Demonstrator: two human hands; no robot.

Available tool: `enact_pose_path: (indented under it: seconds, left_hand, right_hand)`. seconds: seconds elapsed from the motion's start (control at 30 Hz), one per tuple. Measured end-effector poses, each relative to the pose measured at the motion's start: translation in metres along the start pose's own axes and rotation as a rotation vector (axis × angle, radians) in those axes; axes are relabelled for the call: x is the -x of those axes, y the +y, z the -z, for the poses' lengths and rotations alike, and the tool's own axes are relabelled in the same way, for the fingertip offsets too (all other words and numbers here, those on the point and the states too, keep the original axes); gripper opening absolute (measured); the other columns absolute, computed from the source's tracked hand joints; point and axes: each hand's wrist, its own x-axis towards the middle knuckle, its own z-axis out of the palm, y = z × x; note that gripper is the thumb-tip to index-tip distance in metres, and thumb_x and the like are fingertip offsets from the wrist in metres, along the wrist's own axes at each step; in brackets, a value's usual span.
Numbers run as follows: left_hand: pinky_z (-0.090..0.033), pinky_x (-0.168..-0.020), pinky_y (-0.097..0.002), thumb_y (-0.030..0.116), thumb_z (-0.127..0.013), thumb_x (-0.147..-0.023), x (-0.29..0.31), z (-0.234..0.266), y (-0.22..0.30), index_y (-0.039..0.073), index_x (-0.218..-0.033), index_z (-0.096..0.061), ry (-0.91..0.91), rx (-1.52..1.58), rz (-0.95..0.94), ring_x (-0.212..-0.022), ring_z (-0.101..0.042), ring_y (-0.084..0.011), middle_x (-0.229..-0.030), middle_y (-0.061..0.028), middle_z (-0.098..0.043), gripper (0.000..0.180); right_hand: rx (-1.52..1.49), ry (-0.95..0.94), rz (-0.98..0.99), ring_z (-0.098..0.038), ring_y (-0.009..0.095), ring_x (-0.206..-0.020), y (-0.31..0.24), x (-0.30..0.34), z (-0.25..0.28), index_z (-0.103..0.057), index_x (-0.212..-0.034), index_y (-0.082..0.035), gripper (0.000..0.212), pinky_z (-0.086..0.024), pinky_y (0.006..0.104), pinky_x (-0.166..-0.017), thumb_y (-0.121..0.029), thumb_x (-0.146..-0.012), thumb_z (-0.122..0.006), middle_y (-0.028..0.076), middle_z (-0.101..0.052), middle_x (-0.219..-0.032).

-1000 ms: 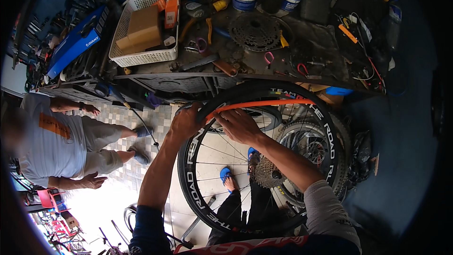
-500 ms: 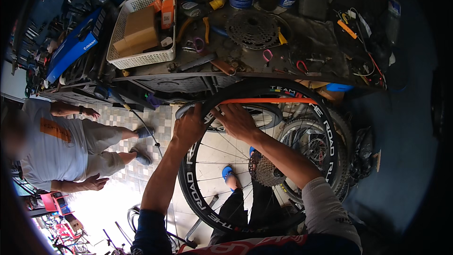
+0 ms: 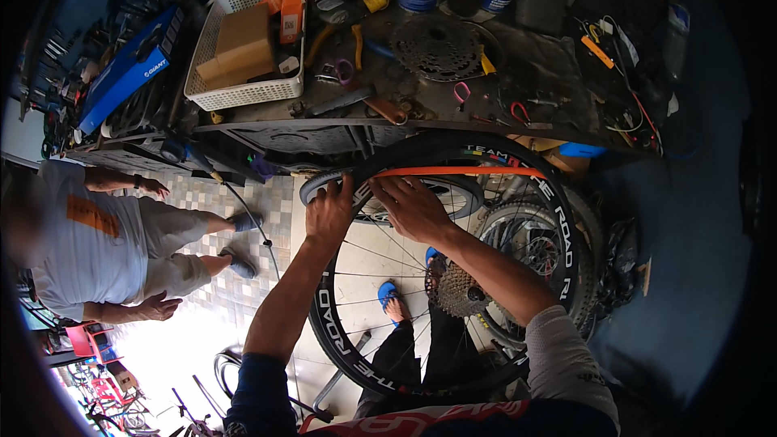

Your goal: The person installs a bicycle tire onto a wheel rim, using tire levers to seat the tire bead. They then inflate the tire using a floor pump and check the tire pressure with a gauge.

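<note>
A bicycle wheel (image 3: 331,325) with a black, lettered rim stands in front of me, its cassette (image 3: 460,291) facing right. Along the rim's upper part a black tyre (image 3: 433,144) bulges away, and an orange band (image 3: 465,171) runs across the gap toward the right side. My left hand (image 3: 329,209) is wrapped round the tyre and rim at the upper left. Just right of it, my right hand (image 3: 407,205) pinches at the rim where the left end of the orange band disappears under its fingers. What the fingertips hold exactly is hidden.
A workbench (image 3: 534,73) spans the far side, bearing a white basket (image 3: 243,97) of boxes, a large chainring-like disc (image 3: 441,48) and hand tools. More wheels (image 3: 518,231) stand behind mine at the right. Another person (image 3: 105,235) stands at the left, hands free.
Both hands stay at the upper left of the rim, with the fingers shifted slightly. The wheel and orange band look nearly the same. The other person's lower hand has shifted a little.
</note>
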Motion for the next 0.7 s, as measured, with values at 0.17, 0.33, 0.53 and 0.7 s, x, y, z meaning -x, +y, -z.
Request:
enact_pose_path:
  seconds: [0.17, 0.33, 0.53, 0.7]
  left_hand:
    - [-0.065, -0.068, -0.0472, 0.008, -0.068, -0.092, -0.003, -0.004, -0.001, 0.007, -0.141, -0.054, 0.009, 0.036, 0.016, -0.087, -0.077, -0.0395, -0.104, -0.0187, -0.071, 0.050]
    - [-0.064, -0.067, -0.0492, 0.006, -0.067, -0.091, -0.003, -0.006, -0.003, 0.009, -0.141, -0.054, -0.024, 0.082, 0.044, -0.086, -0.077, -0.0412, -0.104, -0.0195, -0.072, 0.051]
    - [-0.064, -0.067, -0.0499, 0.006, -0.067, -0.092, -0.004, -0.008, -0.003, 0.008, -0.138, -0.057, -0.028, 0.114, 0.056, -0.084, -0.077, -0.0412, -0.101, -0.0196, -0.073, 0.048]
    - [-0.064, -0.068, -0.0514, 0.006, -0.067, -0.092, -0.004, -0.008, -0.004, 0.007, -0.137, -0.057, -0.035, 0.136, 0.063, -0.084, -0.077, -0.0426, -0.101, -0.0207, -0.073, 0.046]
  right_hand:
    - [-0.090, -0.017, -0.029, -0.048, 0.032, -0.148, 0.001, 0.007, 0.000, -0.045, -0.158, 0.001, 0.069, -0.032, 0.0467, -0.126, -0.019, -0.097, -0.069, 0.018, -0.052, -0.158]
    - [-0.041, -0.056, -0.006, -0.043, 0.030, -0.154, 0.011, 0.024, -0.003, -0.046, -0.158, 0.001, 0.067, -0.027, 0.0475, -0.130, -0.019, -0.098, -0.067, 0.019, -0.049, -0.162]
    - [-0.041, -0.041, -0.008, -0.045, 0.030, -0.153, 0.022, 0.032, -0.002, -0.046, -0.158, 0.001, 0.066, -0.028, 0.0481, -0.130, -0.018, -0.099, -0.066, 0.020, -0.050, -0.162]
    - [-0.021, 0.028, -0.067, -0.046, 0.029, -0.151, 0.025, 0.017, -0.003, -0.047, -0.158, 0.001, 0.067, -0.030, 0.0477, -0.127, -0.022, -0.098, -0.067, 0.019, -0.050, -0.161]
